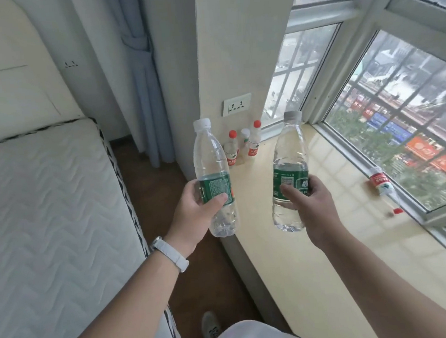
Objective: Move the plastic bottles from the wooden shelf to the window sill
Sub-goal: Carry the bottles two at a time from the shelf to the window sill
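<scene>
My left hand [193,213] grips a clear plastic bottle with a green label and white cap [211,169], held upright over the floor just left of the window sill's edge. My right hand [311,207] grips a second green-label bottle with a grey cap [290,169], upright above the cream window sill [327,240]. Three small bottles stand on the sill's far end by the wall, two red-capped [232,152] [254,143] and one white-capped [245,138]. The wooden shelf is out of view.
A red-label bottle [382,182] lies against the window frame on the right. A white mattress [48,220] fills the left, with a narrow strip of brown floor [151,179] between it and the sill. A wall socket [237,107] and a grey curtain [145,95] are behind.
</scene>
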